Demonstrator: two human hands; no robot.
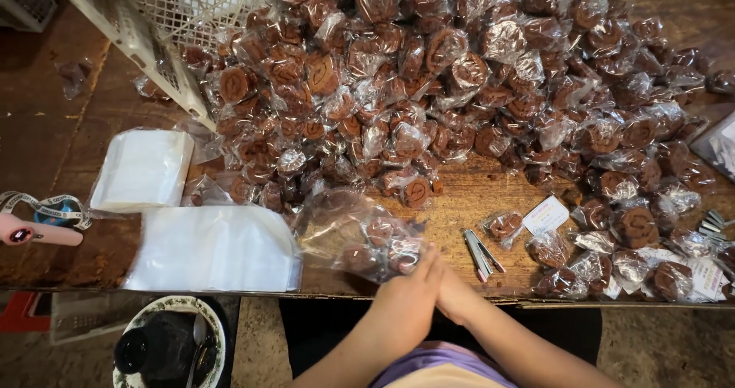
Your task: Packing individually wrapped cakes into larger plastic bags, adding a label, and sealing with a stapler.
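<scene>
Together, left hand (404,302) and right hand (453,296) press closed on the clear bag (354,235) of wrapped rolls, steadying its mouth; stapler (481,254) lies just right.

A wooden table (459,197) bears a heap of wrapped rolls (459,74) across its far side and right end. A plastic crate (153,21) leans on the heap's far left. Near the table's front edge a clear bag (352,235) with rolls in it lies left of centre; the left hand (406,304) and right hand (459,296) meet just in front of it, pressed side by side. A stapler (481,254) lies right of the bag, a paper label (545,216) beyond it. Stacks of empty bags (214,250) lie left of the bag; a lighter (38,231) sits at the far left. Below the edge stands a bowl (170,346)
</scene>
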